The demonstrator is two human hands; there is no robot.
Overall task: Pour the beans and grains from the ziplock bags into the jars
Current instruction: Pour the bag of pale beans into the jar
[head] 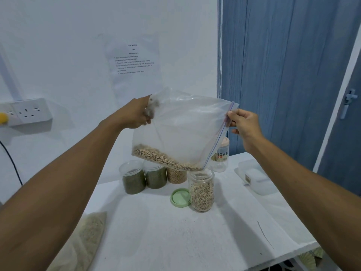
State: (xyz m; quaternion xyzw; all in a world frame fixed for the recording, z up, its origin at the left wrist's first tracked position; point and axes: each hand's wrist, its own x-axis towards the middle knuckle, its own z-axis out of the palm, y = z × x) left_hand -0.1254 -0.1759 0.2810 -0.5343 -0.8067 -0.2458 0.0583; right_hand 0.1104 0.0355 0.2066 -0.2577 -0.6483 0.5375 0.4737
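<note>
The bag [185, 130] hangs in the air over the far middle of the tabletop [175, 241]. It is tilted so its low zip corner dips just above the mouth of the open jar [202, 189]. That corner covers the mouth, so I cannot tell whether anything is falling. The beans [166, 159] in the bag lie heaped along its low edge. Behind that edge stand three more jars: two hold something green [133, 178] [156, 175], and the third [175, 176], tan inside, is mostly hidden. A bottle [221, 155] by the far right is seen partly through the plastic. At the near left corner a second bag [91, 231] of pale grain is cut off by the left forearm. The sheet [134, 59] on the wall has print too small to read, and a white box [256, 178] at the right edge is washed out. The left hand [134, 114] grips the bag's raised closed corner, its fingers curled into bunched plastic and only dimly seen through it. The right hand [243, 124] pinches the zip strip between thumb and forefinger, the other fingers loosely curled beneath. Both arms reach forward, almost straight. The jar is mostly full, with a green lid [180, 197] lying flat just beside it on the left.
</note>
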